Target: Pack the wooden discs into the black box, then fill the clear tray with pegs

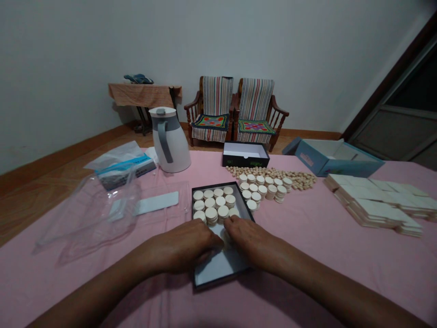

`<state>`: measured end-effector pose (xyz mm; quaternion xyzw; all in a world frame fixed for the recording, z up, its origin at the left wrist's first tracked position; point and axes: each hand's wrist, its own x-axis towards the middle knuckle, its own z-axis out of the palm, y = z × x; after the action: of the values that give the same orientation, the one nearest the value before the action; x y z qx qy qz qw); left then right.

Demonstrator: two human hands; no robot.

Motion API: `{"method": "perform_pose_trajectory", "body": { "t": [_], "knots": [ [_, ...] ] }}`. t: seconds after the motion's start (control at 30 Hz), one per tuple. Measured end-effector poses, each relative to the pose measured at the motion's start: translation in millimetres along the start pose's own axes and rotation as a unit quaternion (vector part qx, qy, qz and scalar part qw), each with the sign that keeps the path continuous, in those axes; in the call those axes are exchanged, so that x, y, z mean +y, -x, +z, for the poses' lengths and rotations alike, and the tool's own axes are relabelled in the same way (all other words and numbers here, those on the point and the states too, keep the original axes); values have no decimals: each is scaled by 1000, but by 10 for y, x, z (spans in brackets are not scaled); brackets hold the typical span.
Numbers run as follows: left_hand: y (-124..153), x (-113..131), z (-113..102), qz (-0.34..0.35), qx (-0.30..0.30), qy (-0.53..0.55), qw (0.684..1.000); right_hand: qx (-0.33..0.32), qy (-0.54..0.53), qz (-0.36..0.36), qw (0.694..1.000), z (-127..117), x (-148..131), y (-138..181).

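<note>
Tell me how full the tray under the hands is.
The tray is partly full: pale disc stacks stand at its far end; white floor shows nearer.

Left hand [191,246] and right hand [254,241] over shallow box [209,273], covering part of its floor; pinch between fingertips too dark to tell. Some pale discs [211,213] in box part-hidden by hands. Forearms [112,282], nearer than box, cut off by bottom edge. Beyond box: black box [245,161], lettering too small. Farther right of box: blue box [355,167], label illegible; wooden squares [378,208], cut by right edge.

green lettering [256,163] on the black box [243,160], pinkish label [306,158] on the blue box [348,166], both too small to read
</note>
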<state>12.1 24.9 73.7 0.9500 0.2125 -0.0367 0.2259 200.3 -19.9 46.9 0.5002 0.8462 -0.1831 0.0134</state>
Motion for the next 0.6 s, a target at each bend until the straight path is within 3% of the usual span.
{"method": "perform_pose_trajectory", "body": {
  "t": [0.07, 0.13, 0.3, 0.47, 0.6],
  "knots": [
    [29, -25, 12, -11, 54, 37, 998, -12, 7, 2, 1000, -5, -10, -4],
    [66, -67, 47, -35, 154, 77, 984, -13, 12, 0, 1000, 8, -6, -15],
    [149, -241, 235, -162, 422, 162, 877, -1, 34, 2, 999, 63, 11, -56],
    [152, -382, 407, -222, 527, 196, 797, 17, 53, 14, 998, 99, -8, -98],
    [128, -444, 467, -233, 556, 231, 763, 17, 61, 28, 998, 118, -14, -133]
  ]
}}
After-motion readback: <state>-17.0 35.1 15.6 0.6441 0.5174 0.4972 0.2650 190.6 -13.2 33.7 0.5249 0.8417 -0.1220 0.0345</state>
